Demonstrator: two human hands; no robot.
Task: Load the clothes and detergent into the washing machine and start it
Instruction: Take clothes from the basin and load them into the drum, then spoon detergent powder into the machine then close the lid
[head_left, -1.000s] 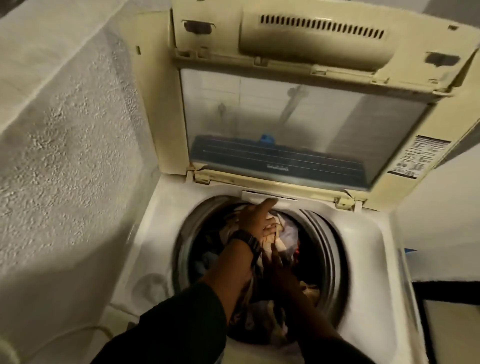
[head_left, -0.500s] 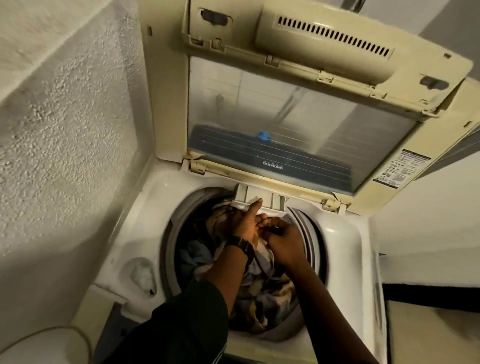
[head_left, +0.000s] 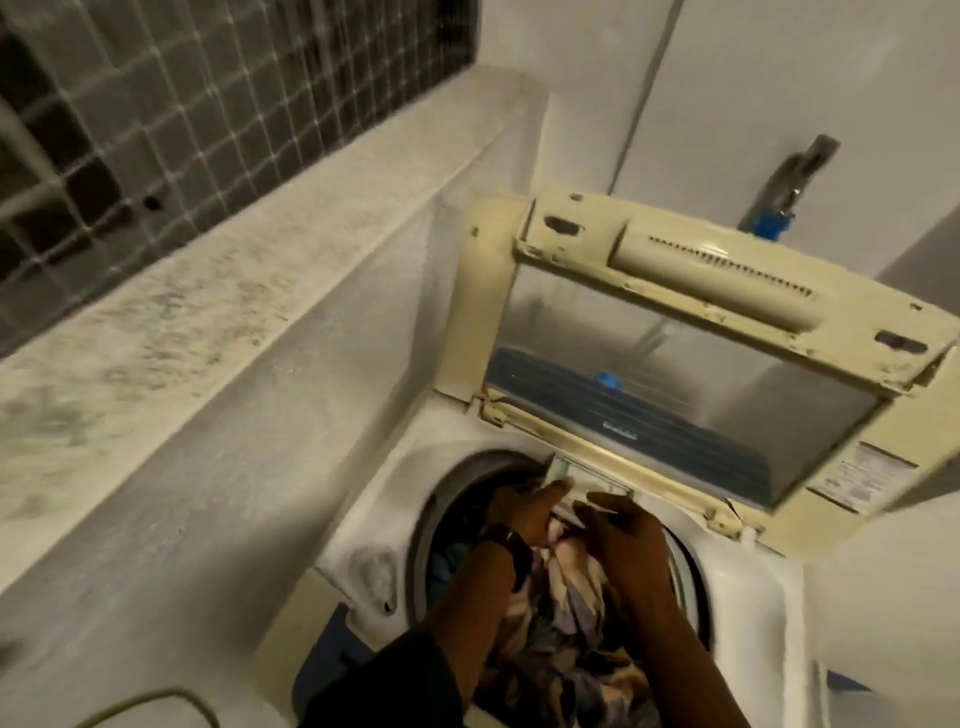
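1. Lifting your head has swung the view since half a second ago: the washing machine (head_left: 737, 587) now sits at lower right, with the wall ledge (head_left: 218, 291) filling the left of the frame.
2. Your left hand (head_left: 524, 512) and right hand (head_left: 626, 535) stay down on the clothes (head_left: 566, 623) in the drum; loading looks nearly done.
3. Blur hides your fingers, so I cannot tell whether either hand grips. No detergent is visible.

The white top-loading washing machine (head_left: 748, 587) stands open, lid (head_left: 691, 358) raised beyond both hands; patterned clothes (head_left: 566, 623), somewhat blurred, fill the drum beneath them.
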